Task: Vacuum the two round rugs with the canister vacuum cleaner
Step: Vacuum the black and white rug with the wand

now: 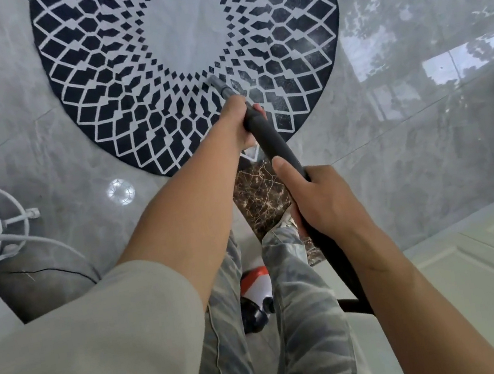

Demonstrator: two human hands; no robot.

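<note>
Gripping the black vacuum wand with the left hand wrapped just behind its grey nozzle and the right hand curled round it lower down, a person rests the nozzle tip on the black-and-white round rug at 12 o'clock, the orange-and-white canister at 6 o'clock between their legs.

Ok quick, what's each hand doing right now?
Left hand: grips the vacuum wand near its front end.
Right hand: grips the same wand further back.
</note>
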